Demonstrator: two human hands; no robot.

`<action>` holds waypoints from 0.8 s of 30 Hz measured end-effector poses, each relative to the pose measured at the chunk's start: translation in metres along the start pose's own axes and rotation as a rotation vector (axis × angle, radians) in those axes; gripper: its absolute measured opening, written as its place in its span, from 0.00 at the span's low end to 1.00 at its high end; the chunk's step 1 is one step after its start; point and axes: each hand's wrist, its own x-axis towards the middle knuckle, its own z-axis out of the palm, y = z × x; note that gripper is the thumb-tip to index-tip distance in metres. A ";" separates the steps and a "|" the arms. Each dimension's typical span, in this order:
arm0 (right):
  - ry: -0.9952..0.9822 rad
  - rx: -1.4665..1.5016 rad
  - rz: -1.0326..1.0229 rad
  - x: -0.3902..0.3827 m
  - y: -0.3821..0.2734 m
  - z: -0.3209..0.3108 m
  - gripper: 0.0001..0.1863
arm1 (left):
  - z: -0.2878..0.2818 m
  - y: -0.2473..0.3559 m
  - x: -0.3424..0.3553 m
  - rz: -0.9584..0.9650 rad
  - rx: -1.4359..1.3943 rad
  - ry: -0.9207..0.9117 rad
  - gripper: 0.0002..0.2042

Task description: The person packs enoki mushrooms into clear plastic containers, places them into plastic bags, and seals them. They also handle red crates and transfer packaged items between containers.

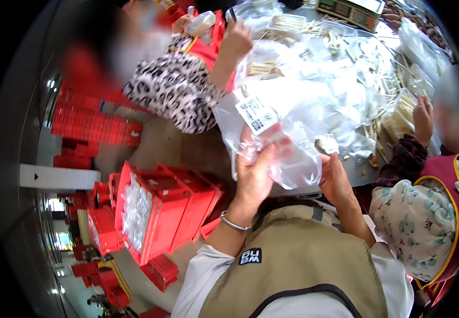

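Observation:
A clear plastic bag (298, 127) with a white printed label (256, 113) is spread in front of me, above the table's near edge. My left hand (257, 172) grips its lower left part, the fingers showing through the film below the label. At the bag's lower right edge is my right hand (338, 183), its thumb and fingers close together against the film; the exact contact is blurred. Under and beyond the bag, the table (370, 172) bears loose pale sticks (383, 135) and crumpled clear bags (354, 143).
To the left stand red crates (179, 212), one holding clear packages (135, 212). A person in a spotted sleeve (174, 93) works at far left; another person's hand (423, 119) reaches in from the right beside bundled sticks. A scale (349, 13) sits at the back.

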 end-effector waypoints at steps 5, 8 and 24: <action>0.114 -0.011 -0.021 0.034 -0.007 0.058 0.26 | -0.022 0.005 -0.049 0.107 0.040 -0.019 0.35; 0.154 -0.458 -0.126 0.078 -0.030 0.029 0.31 | -0.042 0.002 -0.062 0.103 -0.051 0.019 0.35; 0.488 0.607 -0.408 0.197 -0.160 -0.071 0.40 | -0.063 0.010 -0.105 0.121 -0.023 0.065 0.32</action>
